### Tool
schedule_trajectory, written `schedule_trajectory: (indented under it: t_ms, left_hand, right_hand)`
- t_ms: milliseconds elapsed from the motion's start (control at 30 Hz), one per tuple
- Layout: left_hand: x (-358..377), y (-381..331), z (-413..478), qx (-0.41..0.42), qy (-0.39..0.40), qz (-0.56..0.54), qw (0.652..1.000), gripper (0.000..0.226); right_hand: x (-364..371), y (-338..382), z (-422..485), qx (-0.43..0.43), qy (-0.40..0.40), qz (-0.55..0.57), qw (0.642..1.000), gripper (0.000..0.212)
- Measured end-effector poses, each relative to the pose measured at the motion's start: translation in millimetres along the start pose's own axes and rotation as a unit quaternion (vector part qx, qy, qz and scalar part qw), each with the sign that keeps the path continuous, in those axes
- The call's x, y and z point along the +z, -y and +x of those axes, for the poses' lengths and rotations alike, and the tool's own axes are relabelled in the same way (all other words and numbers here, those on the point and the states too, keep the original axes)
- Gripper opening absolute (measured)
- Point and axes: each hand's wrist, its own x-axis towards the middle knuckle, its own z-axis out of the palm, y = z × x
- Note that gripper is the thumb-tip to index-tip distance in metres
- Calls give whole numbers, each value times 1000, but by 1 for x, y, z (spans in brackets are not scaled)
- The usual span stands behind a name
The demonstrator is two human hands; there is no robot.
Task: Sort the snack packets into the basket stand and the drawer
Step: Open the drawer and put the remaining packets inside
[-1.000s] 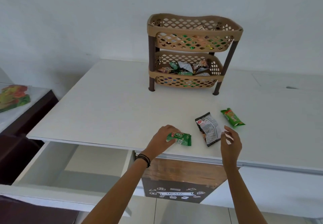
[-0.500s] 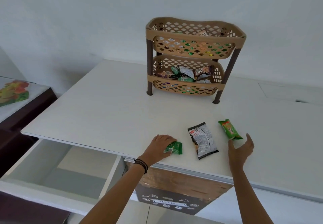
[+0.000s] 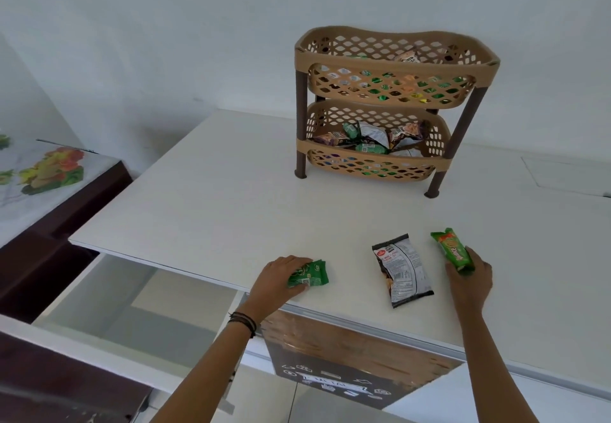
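Grip first: our left hand (image 3: 279, 279) closes on a small green packet (image 3: 309, 273) at the worktop (image 3: 205, 204) edge; our right hand (image 3: 469, 279) clasps a green tube pack (image 3: 451, 250). Between them a black-and-white packet (image 3: 401, 269) lies flat. Behind, the two-tier basket stand (image 3: 393, 105) holds packets; the drawer (image 3: 132, 307) stands open, lower left

right hand (image 3: 469, 277) just slid over to 3 o'clock and now its fingers are gripping the long green packet (image 3: 452, 250), no longer hovering open.
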Motion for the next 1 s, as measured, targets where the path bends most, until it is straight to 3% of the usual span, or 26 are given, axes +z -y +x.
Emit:
schedule_trajectory:
  t_ms: [200, 333, 533, 800, 1000]
  left_hand:
    - [-41, 36, -14, -45, -35, -45, 997, 47]
    - [-72, 66, -27, -78, -46, -62, 994, 46]
    - [-121, 123, -51, -137, -73, -135, 979, 42]
    - [-154, 187, -88, -157, -36, -203, 966, 41]
    - [-158, 220, -108, -163, -60, -233, 957, 45]
  right_hand:
    - [0, 28, -1, 103, -39, 157, 981, 46]
    - [9, 68, -26, 65, -55, 231, 969, 44]
    - [48, 144, -92, 12, -1, 277, 961, 41]
    - [129, 209, -194, -23, 231, 260, 937, 44]
    - [177, 222, -247, -83, 440, 175, 877, 47]
